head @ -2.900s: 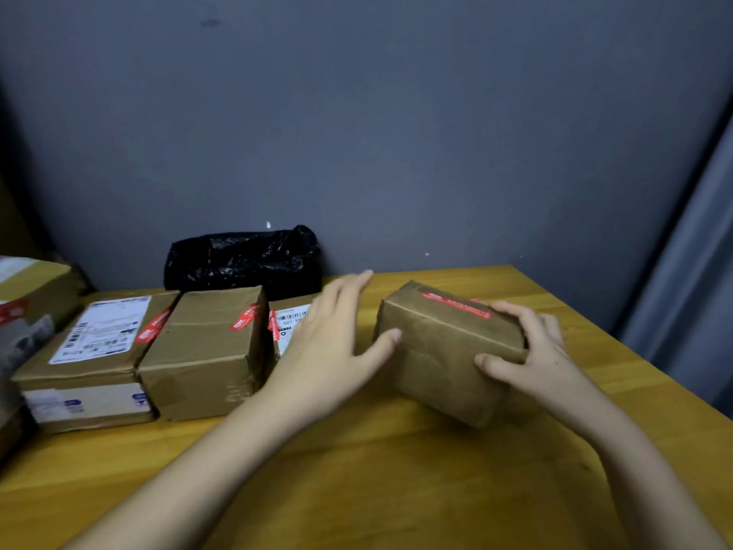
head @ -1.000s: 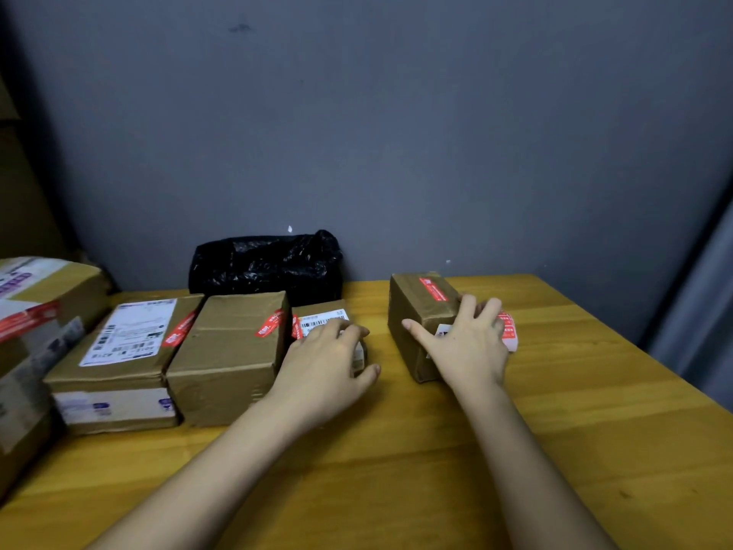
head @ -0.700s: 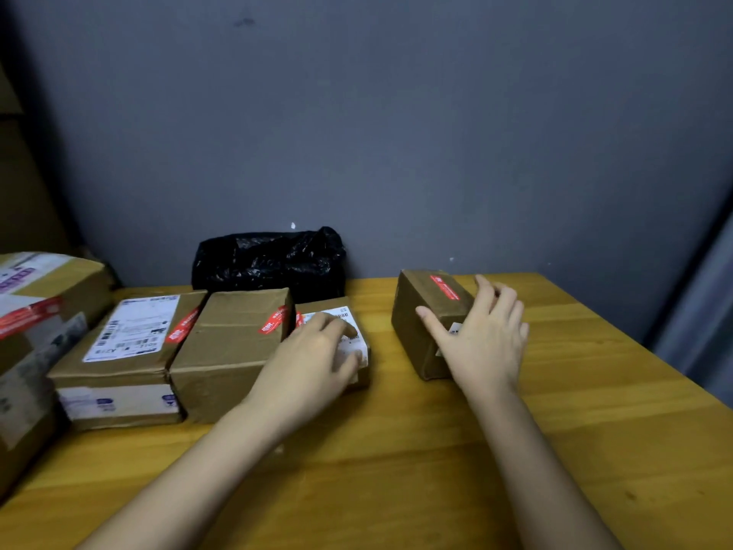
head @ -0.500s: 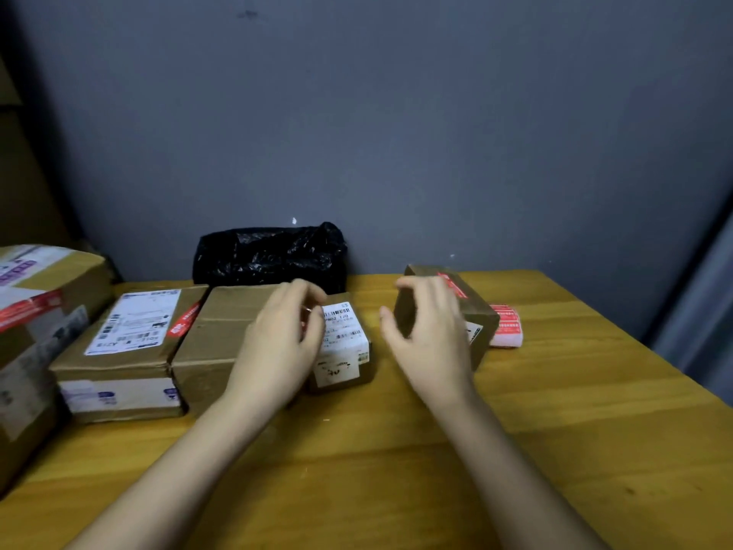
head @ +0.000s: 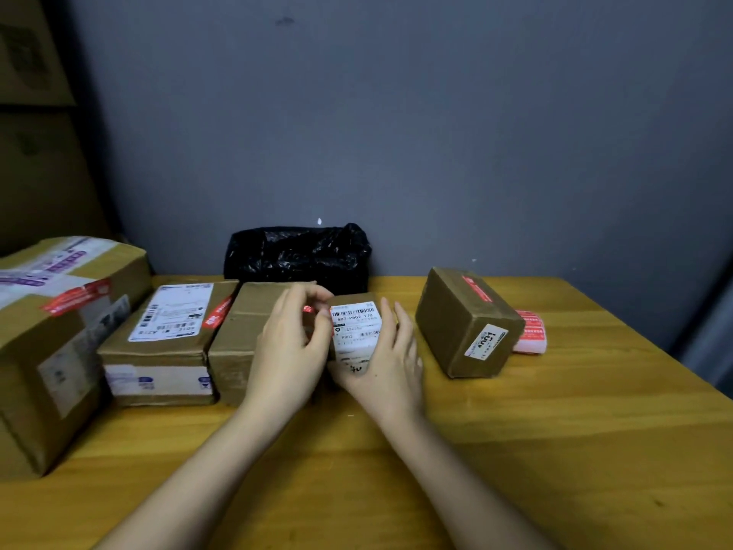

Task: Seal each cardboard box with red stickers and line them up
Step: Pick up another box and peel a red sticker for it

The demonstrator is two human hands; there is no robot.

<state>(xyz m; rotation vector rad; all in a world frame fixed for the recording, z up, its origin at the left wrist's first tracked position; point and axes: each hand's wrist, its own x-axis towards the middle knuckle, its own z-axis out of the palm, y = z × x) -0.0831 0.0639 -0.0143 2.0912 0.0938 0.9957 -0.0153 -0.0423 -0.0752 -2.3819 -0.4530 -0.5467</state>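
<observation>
From the head view we have both hands on the small box [head: 354, 326] at the middle of the table [head: 515, 450]. Our left hand [head: 287, 351] curls round its left side, fingertips up at the top edge by a red sticker [head: 308, 309]. Our right hand [head: 390, 361] cups the right side and front corner, thumb under the white barcode label. All boxes here are closed, so we cannot tell what is inside them.

To the left, 3 boxes sit side by side: a plain brown box [head: 242, 331] just beside the small one, a labelled box [head: 166, 339] with a red sticker, then a large box [head: 51, 343] at the edge. To the right, apart from the row, an angled box [head: 464, 327] carries a red sticker on top, with the sticker roll [head: 531, 331] just behind it. A black bag [head: 297, 256] rests against the wall.
</observation>
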